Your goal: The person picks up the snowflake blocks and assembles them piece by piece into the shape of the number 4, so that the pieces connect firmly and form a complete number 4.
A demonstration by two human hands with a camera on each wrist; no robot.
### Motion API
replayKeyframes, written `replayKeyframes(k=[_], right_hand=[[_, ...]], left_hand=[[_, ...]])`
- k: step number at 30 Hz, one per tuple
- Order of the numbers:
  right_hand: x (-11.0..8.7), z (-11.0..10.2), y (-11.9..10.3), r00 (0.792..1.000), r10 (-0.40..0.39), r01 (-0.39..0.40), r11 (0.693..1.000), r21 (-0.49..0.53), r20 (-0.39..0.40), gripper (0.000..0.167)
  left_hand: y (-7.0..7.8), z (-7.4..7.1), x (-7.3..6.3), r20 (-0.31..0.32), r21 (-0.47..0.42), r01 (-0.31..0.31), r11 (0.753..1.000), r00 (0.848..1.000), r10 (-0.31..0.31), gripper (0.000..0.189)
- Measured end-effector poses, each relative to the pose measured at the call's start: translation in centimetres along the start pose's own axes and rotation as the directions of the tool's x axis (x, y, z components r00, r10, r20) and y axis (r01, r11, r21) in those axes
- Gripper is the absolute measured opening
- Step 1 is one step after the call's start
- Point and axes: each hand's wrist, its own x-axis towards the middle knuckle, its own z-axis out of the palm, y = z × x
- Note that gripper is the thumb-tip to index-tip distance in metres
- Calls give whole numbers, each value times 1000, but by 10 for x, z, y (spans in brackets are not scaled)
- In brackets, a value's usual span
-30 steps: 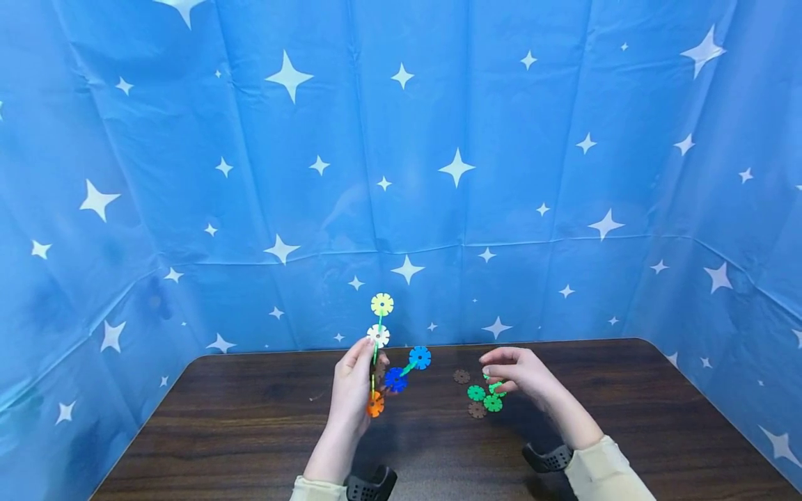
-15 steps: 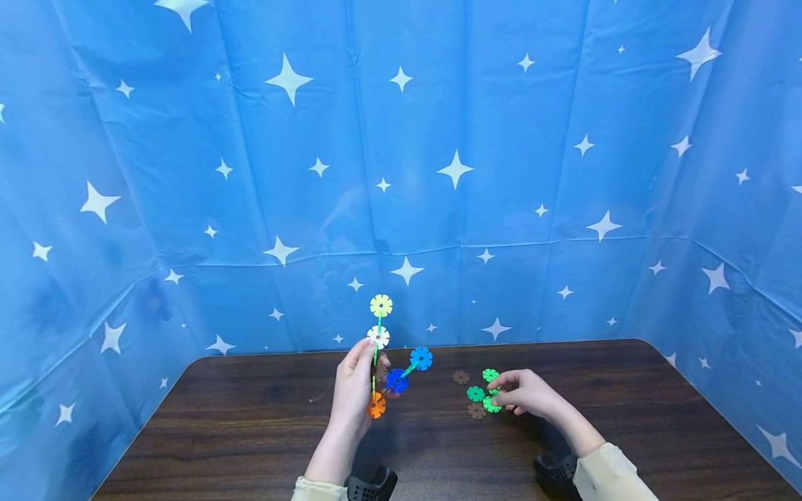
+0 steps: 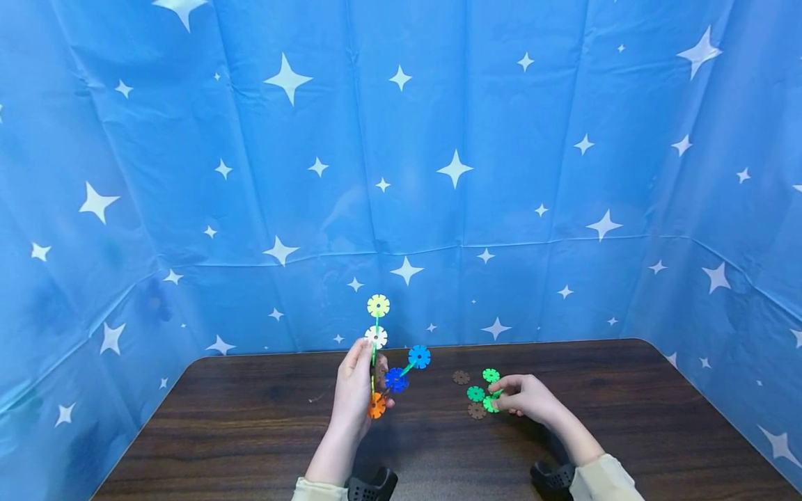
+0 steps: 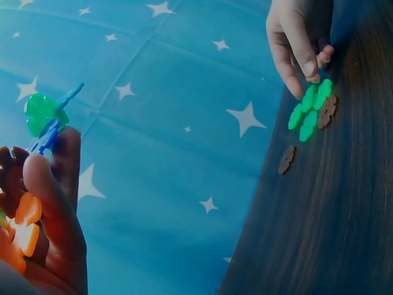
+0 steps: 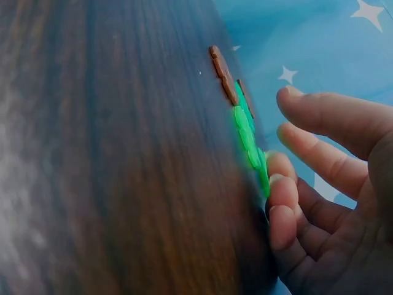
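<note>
My left hand (image 3: pixel 352 383) grips a joined chain of slotted, flower-shaped plastic discs above the table. A yellow disc (image 3: pixel 379 306) tops it, then a white disc (image 3: pixel 376 337); an orange disc (image 3: pixel 377 406) sits at the bottom. Branching right are a dark blue disc (image 3: pixel 396 380) and a light blue disc (image 3: pixel 419 357), with a green one edge-on between them. My palm and fingers hide part of the chain. Over several loose green discs (image 4: pixel 308 126) is my right hand (image 3: pixel 529 398). Its thumb and index finger stand apart in the right wrist view, while other fingertips (image 5: pixel 282 192) meet a green disc's edge.
Two brown discs lie by the green ones, one farther back (image 3: pixel 461 377) and one nearer (image 3: pixel 477 411). The dark wood table (image 3: pixel 238 424) ends at a blue curtain (image 3: pixel 401 209) with white stars. Each wrist wears a black strap.
From above the loose discs, my right hand has come down and nearer to me, onto the green ones. The chain in my left hand has shifted only slightly.
</note>
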Motion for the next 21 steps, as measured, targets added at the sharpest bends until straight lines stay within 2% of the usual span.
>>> replayKeyframes(k=[7,14,21], right_hand=[[2,3,2,1000,-16,16,1000,-21,-6,34],[0,6,0,1000,-13,12,999,-36,-25,33],[1,9,0,999,9,-12,998,-69,-46,30]], left_hand=[[1,0,-1,21,39,-13,999,1000,12,39],[-2,2,0,50,133,7,991,999,-13,27],[-3,3,1,112,202,19,979,993,-43,21]])
